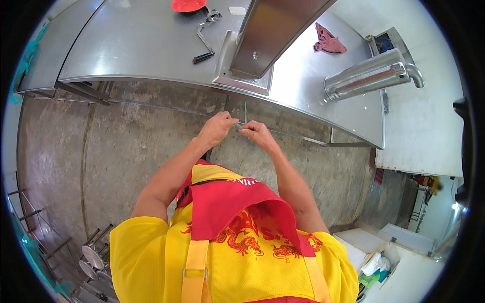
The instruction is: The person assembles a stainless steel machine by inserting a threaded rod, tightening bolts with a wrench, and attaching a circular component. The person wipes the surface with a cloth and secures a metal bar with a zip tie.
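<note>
My left hand and my right hand meet in front of me, just off the near edge of the steel table. Fingers of both are closed in a pinch around a small grey-green piece, too small to identify. Straight ahead on the table rises a tall steel column on a base plate. Left of it lies a hand crank with a black grip. To the right, a long metal cylinder with a bent spout rests on its side at the table's edge.
A red bowl stands at the back of the table. Beyond the column lies a crumpled reddish cloth. Round-seated stools are on the floor behind left. A white chest-like unit holding bags stands behind right.
</note>
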The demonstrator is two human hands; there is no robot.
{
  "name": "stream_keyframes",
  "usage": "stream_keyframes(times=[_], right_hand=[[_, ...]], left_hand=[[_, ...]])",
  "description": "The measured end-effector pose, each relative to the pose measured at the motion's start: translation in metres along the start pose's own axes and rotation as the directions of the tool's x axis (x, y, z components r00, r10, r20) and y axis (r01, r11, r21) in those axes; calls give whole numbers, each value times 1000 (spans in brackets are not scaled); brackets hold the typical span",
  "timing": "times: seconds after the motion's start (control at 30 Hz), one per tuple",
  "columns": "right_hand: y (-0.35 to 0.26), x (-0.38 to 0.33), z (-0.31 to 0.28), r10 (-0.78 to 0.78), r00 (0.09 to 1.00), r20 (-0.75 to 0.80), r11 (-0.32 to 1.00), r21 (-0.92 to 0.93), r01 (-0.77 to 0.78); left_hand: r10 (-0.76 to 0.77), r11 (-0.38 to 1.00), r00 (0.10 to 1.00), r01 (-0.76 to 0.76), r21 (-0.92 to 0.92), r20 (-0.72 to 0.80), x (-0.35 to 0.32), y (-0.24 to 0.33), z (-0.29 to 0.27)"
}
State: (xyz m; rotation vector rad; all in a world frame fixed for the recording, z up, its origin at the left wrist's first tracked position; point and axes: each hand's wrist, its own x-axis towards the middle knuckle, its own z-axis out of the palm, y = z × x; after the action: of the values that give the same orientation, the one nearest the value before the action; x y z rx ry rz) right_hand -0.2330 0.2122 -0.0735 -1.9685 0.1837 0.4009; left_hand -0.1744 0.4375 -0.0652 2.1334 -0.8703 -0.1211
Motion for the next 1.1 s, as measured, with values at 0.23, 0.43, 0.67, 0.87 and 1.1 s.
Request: stream_keyframes(times=[0.23, 0.43, 0.67, 0.87, 1.1], right_hand=[[-8, -3, -11, -88, 994, -72, 986, -145, 77], [27, -32, -46, 129, 965, -228, 982, 168, -91], [148, -87, -64, 469, 479, -742, 865, 275, -421], [178, -55, -66, 547, 508, -665, 837, 411, -362], [17, 59, -15, 616, 704, -354, 517, 856, -23]], left_hand=[[-78, 989, 993, 66, 133, 92, -3, -7, -7], [-320, 944, 946, 315, 94, 47, -33, -58, -18], [-532, 844, 830, 536, 23, 166, -59, -113, -19], [-490, 861, 864, 500, -95, 114, -9, -144, 8], [-688, 551, 652, 755, -356, 319, 86, -146, 35]])
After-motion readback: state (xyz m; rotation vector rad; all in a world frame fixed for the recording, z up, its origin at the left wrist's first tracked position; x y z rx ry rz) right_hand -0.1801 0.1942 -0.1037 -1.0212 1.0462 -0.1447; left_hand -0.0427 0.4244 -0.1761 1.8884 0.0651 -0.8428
